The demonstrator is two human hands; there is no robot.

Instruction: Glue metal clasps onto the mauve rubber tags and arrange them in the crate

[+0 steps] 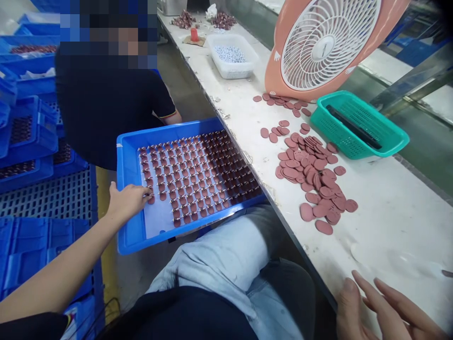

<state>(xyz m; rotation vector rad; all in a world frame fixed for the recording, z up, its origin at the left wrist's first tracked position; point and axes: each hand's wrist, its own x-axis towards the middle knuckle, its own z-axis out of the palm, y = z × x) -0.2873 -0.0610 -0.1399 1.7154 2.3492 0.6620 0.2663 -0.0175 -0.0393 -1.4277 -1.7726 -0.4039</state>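
My left hand (128, 202) reaches over the left side of a blue plastic tray (131, 236). Its thumb and fingers pinch a small reddish-brown piece with a metallic top (151, 199), at the lower end of the leftmost row. Rows of similar pieces (191, 174) stand on a pale sheet lining the tray. Near the bench's front edge, my right hand (382, 311) is open, fingers apart, holding nothing visible; the frame's bottom cuts it off. Flat reddish-brown oval discs (314, 170) lie in a loose pile beyond it.
On the white bench (396, 226) are a green basket (361, 123) with a dark object inside, an orange fan (323, 47) and a white bin (233, 63) of small pieces. A person (109, 104) sits beyond the tray. Blue crates (28, 127) are stacked at left.
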